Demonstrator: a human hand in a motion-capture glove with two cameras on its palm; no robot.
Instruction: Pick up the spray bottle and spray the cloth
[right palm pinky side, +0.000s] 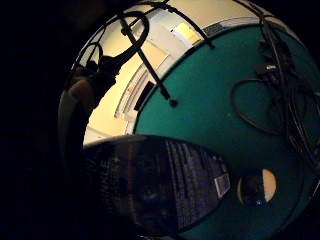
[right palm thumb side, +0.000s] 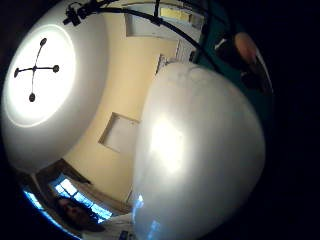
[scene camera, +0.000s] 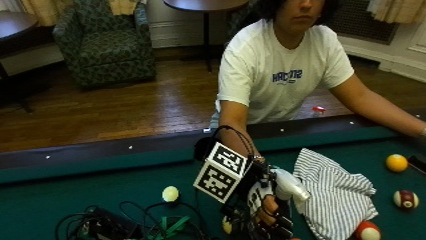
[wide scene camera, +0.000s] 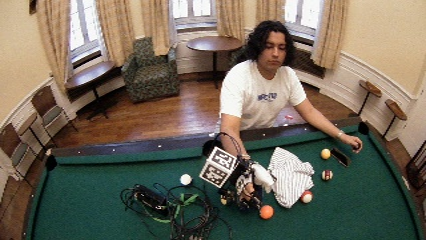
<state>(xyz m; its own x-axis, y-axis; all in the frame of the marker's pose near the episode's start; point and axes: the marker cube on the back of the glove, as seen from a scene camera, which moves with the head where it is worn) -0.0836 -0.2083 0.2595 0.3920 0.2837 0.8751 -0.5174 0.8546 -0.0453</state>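
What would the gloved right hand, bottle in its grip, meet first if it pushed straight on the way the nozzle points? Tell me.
Most likely the striped cloth: the right hand holds the spray bottle with its nozzle toward the cloth. Depth is unclear; it may pass above.

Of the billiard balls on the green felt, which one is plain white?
The plain white billiard ball, lying alone near the tangle of black cables. The other balls near the striped cloth are yellow, orange or red-and-white.
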